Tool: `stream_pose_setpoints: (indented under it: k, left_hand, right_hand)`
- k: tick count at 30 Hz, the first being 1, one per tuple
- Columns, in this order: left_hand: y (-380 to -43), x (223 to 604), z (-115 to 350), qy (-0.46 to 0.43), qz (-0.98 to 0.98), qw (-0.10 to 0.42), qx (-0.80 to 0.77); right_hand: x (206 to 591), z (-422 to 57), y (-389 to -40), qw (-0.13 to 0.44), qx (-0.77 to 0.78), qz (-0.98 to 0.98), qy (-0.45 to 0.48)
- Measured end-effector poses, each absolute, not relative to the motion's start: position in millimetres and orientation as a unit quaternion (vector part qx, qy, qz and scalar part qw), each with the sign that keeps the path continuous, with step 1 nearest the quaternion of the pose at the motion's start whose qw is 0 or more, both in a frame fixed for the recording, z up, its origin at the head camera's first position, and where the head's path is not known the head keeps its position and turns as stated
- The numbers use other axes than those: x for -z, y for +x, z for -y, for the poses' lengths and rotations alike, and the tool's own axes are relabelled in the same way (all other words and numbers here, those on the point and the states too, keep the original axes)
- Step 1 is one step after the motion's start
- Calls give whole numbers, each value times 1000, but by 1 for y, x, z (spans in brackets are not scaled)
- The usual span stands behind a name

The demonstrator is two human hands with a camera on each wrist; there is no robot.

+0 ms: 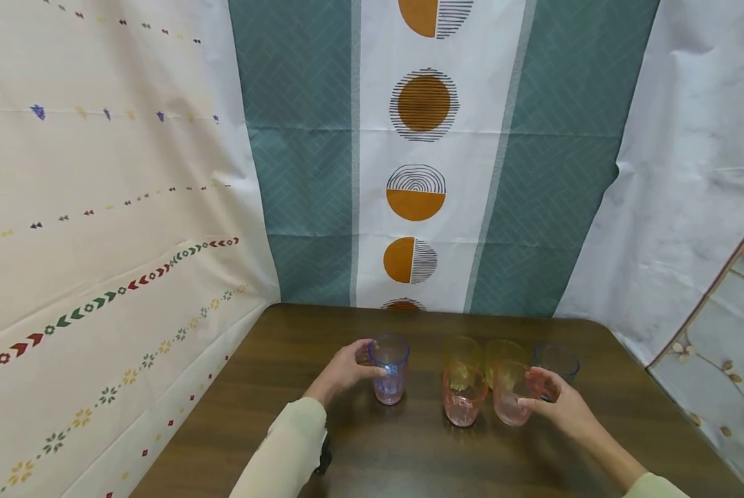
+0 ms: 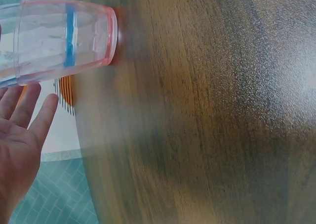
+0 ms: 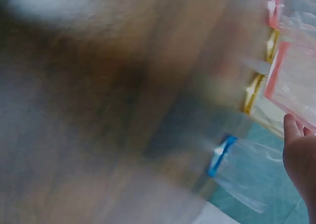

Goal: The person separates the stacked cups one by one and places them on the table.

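In the head view my left hand (image 1: 347,370) grips a clear tumbler with a blue rim (image 1: 389,351). Its lower part looks pink; in the left wrist view a blue band shows inside a pink tumbler (image 2: 91,38), so the blue one sits nested in it. My right hand (image 1: 555,401) holds a clear pink tumbler (image 1: 510,395) by its side, thumb in front; whether its base touches the table I cannot tell. Just left of it stands another pink tumbler (image 1: 462,404). Two yellow tumblers (image 1: 462,349) are behind these, partly hidden.
A clear blue tumbler (image 1: 555,360) stands behind my right hand, at the right end of the group. The dark wooden table (image 1: 409,463) ends at a patterned hanging cloth (image 1: 310,173) at the back. Another cloth (image 1: 129,242) hangs along the left side.
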State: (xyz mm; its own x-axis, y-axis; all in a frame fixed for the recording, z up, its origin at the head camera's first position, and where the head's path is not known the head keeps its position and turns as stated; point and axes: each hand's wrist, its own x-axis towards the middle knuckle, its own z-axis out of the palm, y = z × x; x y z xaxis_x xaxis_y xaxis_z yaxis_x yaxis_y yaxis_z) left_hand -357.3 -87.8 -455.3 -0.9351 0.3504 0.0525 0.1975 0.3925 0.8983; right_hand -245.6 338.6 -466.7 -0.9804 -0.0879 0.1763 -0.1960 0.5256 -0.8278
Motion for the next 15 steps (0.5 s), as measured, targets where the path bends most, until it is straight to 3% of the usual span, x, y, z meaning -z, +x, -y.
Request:
stream_pose_setpoints:
  k: [7, 15]
  left_hand:
    - [-355, 460, 86, 173, -832, 70, -522]
    - [-358, 454, 87, 164, -831, 69, -528]
  right_hand:
    - [493, -341, -244, 33, -504, 860, 66]
    - [484, -338, -251, 34, -503, 860, 77]
